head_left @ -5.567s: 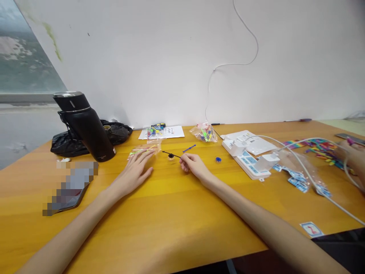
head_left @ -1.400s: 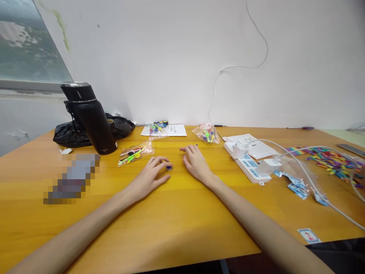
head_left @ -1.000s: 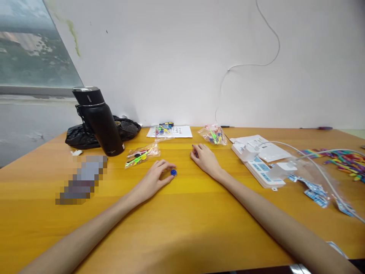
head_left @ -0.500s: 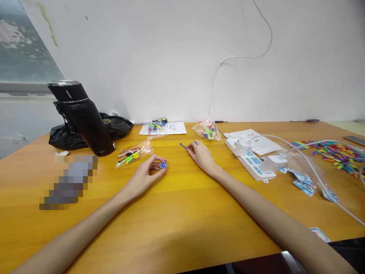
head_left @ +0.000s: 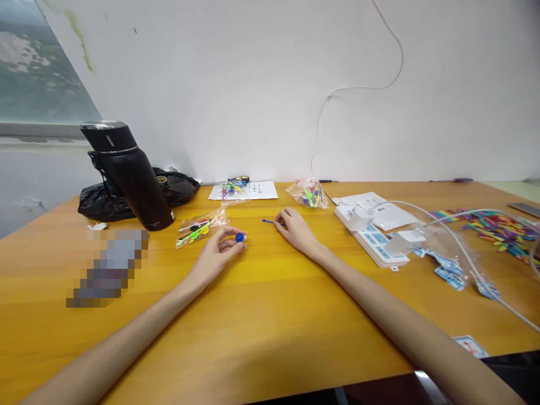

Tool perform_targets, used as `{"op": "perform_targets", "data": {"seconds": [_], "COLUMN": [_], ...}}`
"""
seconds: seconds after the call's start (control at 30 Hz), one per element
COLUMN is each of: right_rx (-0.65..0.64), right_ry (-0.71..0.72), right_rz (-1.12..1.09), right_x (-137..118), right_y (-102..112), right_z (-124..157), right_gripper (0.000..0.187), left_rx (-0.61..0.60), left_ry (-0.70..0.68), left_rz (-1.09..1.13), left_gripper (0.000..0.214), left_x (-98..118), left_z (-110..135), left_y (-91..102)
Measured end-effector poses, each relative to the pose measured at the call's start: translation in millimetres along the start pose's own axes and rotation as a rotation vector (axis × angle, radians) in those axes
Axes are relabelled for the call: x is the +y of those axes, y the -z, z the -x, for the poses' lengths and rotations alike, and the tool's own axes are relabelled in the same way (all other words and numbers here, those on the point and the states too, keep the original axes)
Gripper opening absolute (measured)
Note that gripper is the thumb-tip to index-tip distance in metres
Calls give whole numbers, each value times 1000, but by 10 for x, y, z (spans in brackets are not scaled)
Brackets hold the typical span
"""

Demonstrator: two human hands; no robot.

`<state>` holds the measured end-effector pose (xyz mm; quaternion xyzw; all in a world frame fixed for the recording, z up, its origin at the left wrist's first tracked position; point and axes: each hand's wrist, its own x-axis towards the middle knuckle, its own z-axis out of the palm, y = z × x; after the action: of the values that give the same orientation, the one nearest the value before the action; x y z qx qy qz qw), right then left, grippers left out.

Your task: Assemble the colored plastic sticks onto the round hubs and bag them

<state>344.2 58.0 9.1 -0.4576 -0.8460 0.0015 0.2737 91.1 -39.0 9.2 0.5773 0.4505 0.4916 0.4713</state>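
Smooth glossy wooden table (head_left: 261,315); glossy black flask (head_left: 130,177).

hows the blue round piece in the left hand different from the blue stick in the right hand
Shape: the blue disc is small and round, while the blue stick is long and thin.
Grip: the left hand pinches the blue disc at its fingertips. The right hand holds the blue stick by one end, its free end pointing left.
Shared: both are blue, held low over the table and not touching each other.

Office-like workroom: wooden desk (head_left: 270,315), power strip (head_left: 371,239), white wall (head_left: 253,84).
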Motion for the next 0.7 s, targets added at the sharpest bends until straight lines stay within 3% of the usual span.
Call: {"op": "perform_targets", "data": {"seconds": [0.13, 0.23, 0.33, 0.5, 0.7], "right_rx": [-17, 34, 81, -12, -78], "right_ry": [-11, -68, -128, -176, -136], "right_rz": [-110, -355, -703, -1113, -1109], "right_x": [-1, -97, -322, -754, -901], "right_y": [24, 30, 8, -71, -62], "right_z": [-3, 19, 88, 234, 303], "right_gripper": [8, 10, 20, 28, 22], "left_rx": [-6, -26, -48, -35, -35], "left_ry": [3, -9, -27, -40, -69], "left_rz": [-20, -30, -41, -31, -48], "left_gripper": [39, 36, 35, 34, 29], "left_x": [1, -4, -13, -31, -26], "left_z": [12, 13, 10, 0, 14], "left_y": [-4, -1, 5, 9, 14]}}
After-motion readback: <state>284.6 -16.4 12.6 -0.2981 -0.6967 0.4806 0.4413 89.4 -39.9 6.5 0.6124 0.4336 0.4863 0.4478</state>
